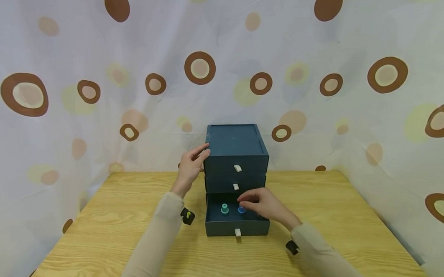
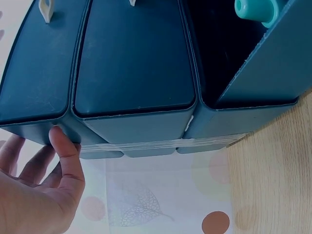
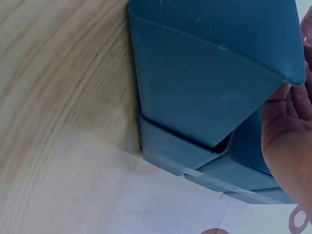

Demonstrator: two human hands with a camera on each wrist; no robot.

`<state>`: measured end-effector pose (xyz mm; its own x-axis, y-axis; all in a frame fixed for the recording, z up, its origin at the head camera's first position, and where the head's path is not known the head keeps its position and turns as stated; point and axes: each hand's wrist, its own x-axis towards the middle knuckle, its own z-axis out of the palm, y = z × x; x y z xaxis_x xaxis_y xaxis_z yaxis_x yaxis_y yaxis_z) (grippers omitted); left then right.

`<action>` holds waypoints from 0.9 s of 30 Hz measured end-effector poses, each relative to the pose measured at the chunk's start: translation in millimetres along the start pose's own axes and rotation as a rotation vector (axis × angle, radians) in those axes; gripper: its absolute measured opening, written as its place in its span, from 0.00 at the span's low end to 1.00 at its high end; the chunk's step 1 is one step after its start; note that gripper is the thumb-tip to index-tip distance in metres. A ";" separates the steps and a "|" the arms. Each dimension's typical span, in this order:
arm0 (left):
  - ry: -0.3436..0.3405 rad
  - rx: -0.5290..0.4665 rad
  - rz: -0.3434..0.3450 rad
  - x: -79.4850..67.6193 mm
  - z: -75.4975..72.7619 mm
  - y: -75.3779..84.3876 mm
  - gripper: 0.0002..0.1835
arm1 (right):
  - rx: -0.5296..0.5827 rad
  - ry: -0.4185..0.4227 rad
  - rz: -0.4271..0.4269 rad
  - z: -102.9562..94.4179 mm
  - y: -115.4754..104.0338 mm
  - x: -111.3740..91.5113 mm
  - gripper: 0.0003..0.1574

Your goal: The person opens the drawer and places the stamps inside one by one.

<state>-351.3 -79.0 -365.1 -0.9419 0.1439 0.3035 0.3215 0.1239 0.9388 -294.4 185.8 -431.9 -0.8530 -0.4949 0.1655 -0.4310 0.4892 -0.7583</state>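
A dark blue three-drawer cabinet (image 1: 234,140) stands on the table with its bottom drawer (image 1: 226,228) pulled out. My left hand (image 1: 188,167) rests against the cabinet's upper left side, its thumb touching near the front edge in the left wrist view. Inside the open drawer, a teal stepped peg-like piece (image 1: 224,210) stands upright. To its right is a similar blue piece (image 1: 241,210), its top hidden by my right hand (image 1: 266,203), whose thumb and index finger pinch there. In the right wrist view the drawer wall hides those fingertips.
The upper two drawers are closed, each with a white pull tab (image 1: 238,168) on its front. A wood-grain table (image 1: 324,217) spreads around the cabinet. Behind it and at both sides hangs a white cloth (image 1: 220,101) patterned with brown rings.
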 end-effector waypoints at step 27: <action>-0.028 0.001 -0.016 -18.7 1.2 33.1 0.25 | 0.060 -0.293 0.069 7.8 -18.2 -35.1 0.15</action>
<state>-322.9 -76.4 -339.9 -0.9439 0.1688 0.2839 0.3065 0.1270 0.9434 -254.3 188.7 -428.8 -0.7545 -0.6526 -0.0697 -0.3495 0.4894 -0.7989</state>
